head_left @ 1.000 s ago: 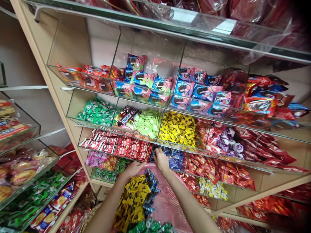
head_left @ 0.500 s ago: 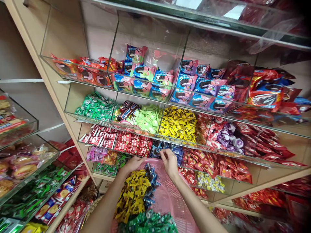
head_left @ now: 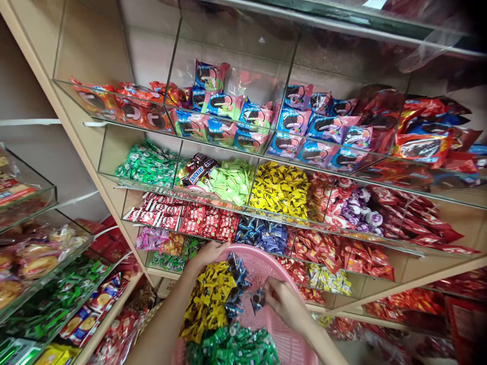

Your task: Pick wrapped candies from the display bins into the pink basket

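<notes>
Filling most of the view, a pale wooden shelf unit point(head_left: 70, 121) carries clear-fronted bins of wrapped sweets and snacks. Below it, toward six o'clock, sits a round pink plastic basket point(head_left: 262, 256) with a perforated wall. Inside, yellow-and-black wrapped sweets point(head_left: 209, 299) heap up at ten o'clock, shiny green wrapped sweets point(head_left: 236, 347) cover six o'clock, and a smaller strip of dark blue wrapped sweets point(head_left: 238, 284) lies toward twelve. Just beyond the rim, at about one o'clock, a shelf bin holds blue wrapped sweets point(head_left: 262, 234). The bare left hand point(head_left: 211, 253) touches the rim at eleven o'clock; its fingertips are hidden, so I cannot tell how far they close. The bare right hand point(head_left: 281, 299) hangs over the basket at two o'clock, slightly blurred, thumb and curled fingers nearly closed, a single small dark blue packet point(head_left: 257, 300) at their tips.
</notes>
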`<action>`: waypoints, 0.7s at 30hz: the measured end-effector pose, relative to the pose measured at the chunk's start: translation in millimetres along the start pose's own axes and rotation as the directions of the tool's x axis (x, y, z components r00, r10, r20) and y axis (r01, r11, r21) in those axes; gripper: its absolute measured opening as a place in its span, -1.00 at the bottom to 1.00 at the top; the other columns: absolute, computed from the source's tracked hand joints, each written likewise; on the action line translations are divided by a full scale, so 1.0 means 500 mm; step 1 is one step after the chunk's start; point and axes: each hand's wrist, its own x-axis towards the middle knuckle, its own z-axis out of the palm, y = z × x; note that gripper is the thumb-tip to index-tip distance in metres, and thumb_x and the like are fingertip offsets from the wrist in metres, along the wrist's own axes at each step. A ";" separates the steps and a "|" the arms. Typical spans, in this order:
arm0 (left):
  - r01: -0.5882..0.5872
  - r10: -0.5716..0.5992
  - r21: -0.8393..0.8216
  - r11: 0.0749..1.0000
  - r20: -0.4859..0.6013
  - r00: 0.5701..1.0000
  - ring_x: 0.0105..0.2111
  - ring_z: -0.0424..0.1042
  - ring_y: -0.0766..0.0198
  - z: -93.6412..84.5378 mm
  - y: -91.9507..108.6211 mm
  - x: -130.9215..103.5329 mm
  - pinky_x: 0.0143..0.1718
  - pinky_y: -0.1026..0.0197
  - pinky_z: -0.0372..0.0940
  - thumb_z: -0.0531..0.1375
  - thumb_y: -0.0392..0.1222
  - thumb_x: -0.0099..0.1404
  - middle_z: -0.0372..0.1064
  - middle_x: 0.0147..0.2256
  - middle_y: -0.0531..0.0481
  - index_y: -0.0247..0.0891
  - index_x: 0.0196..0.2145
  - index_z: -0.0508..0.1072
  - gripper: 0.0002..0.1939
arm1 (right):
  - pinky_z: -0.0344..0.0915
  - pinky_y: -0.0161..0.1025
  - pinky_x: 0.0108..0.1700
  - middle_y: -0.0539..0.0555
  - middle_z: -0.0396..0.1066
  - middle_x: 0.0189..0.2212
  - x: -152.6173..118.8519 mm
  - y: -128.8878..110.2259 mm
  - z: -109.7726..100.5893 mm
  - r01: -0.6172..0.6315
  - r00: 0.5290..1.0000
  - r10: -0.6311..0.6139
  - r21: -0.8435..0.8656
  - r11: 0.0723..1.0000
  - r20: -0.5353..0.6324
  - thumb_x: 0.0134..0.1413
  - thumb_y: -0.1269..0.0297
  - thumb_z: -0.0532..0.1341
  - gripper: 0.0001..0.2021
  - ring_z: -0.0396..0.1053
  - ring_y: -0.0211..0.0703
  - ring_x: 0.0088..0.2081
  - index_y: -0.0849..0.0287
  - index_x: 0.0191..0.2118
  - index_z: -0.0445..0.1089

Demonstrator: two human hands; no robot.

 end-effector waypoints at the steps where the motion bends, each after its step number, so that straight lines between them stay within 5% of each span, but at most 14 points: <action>1: 0.004 -0.004 0.001 1.000 0.007 1.000 -0.52 0.14 0.29 -0.001 0.000 0.000 -0.46 0.30 0.04 -0.04 0.36 0.01 0.20 -0.63 0.05 -0.31 -0.62 0.35 -0.39 | 0.01 -0.37 -0.49 -0.07 0.21 -0.62 -0.005 0.014 0.013 -0.024 1.000 0.025 -0.012 1.000 0.015 -0.01 0.42 0.01 -0.88 0.18 -0.29 -0.55 0.14 -0.51 0.15; 6: 0.018 -0.018 0.004 1.000 0.017 1.000 -0.53 0.11 0.32 -0.003 0.001 0.001 -0.47 0.30 0.01 -0.04 0.39 -0.02 0.15 -0.65 0.08 -0.30 -0.63 0.32 -0.38 | -0.07 -0.38 -0.53 -0.06 0.20 -0.63 -0.008 0.057 0.070 -0.122 0.991 0.123 -0.031 0.992 0.055 -0.15 0.52 0.02 -0.88 0.16 -0.32 -0.55 0.16 -0.55 0.13; 11: 0.009 -0.010 0.023 1.000 0.031 0.999 -0.57 0.02 0.35 -0.005 0.004 0.000 -0.49 0.31 -0.03 -0.07 0.39 0.01 0.02 -0.67 0.11 -0.27 -0.66 0.22 -0.39 | -0.03 -0.39 -0.51 -0.04 0.24 -0.60 0.006 0.051 0.096 -0.151 0.987 0.153 -0.028 0.988 0.054 -0.15 0.55 0.02 -0.88 0.18 -0.33 -0.53 0.18 -0.54 0.13; 21: -0.001 0.001 0.005 1.000 0.013 1.000 -0.56 0.02 0.35 -0.003 -0.007 0.008 -0.50 0.31 -0.06 -0.04 0.37 0.01 0.03 -0.68 0.10 -0.27 -0.68 0.20 -0.42 | 0.04 -0.44 -0.55 -0.09 0.27 -0.59 -0.008 0.030 0.138 -0.250 0.914 0.122 0.301 0.920 0.387 -0.20 0.50 0.10 -0.90 0.21 -0.36 -0.56 0.20 -0.46 0.23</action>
